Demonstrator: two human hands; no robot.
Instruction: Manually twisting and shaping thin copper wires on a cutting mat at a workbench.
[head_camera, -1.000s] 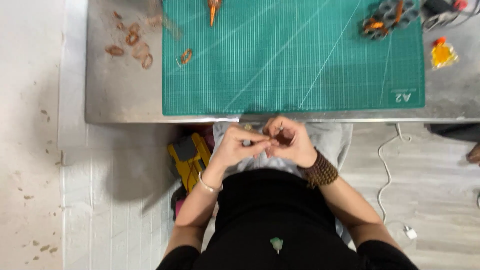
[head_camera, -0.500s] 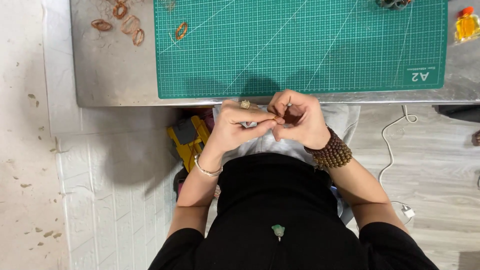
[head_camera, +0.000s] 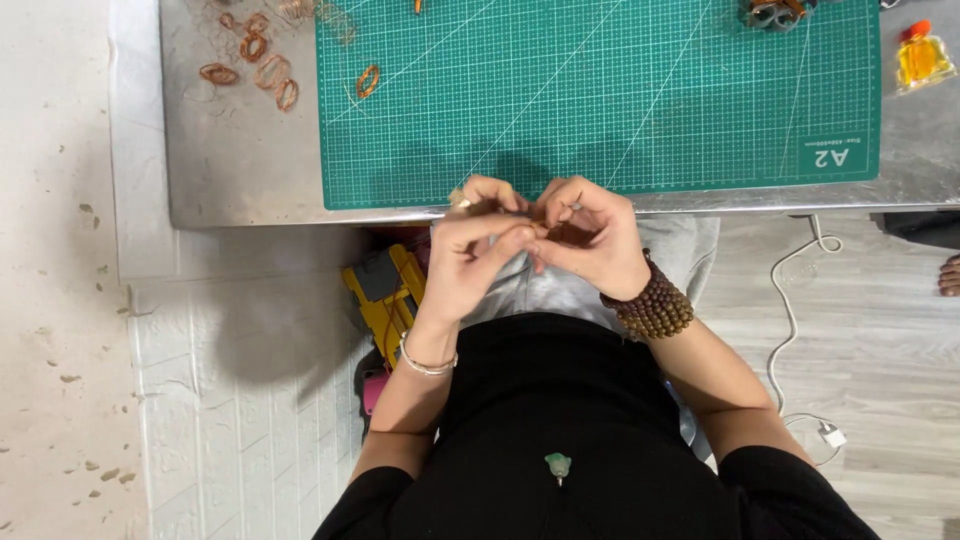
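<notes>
Since the earlier frames both hands have edged up to the near edge of the green gridded cutting mat (head_camera: 600, 100) on the grey metal counter (head_camera: 240, 170). Left hand (head_camera: 475, 250) and right hand (head_camera: 590, 240) pinch a small thin coppery wire piece (head_camera: 545, 228) between the fingertips, just below the mat; work continues. Too small to tell its axis or pointing.

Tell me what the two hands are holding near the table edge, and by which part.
Left hand and right hand pinch something small between their fingertips, just below the green cutting mat. It is mostly hidden, so what it is and where it is gripped cannot be told.
</notes>
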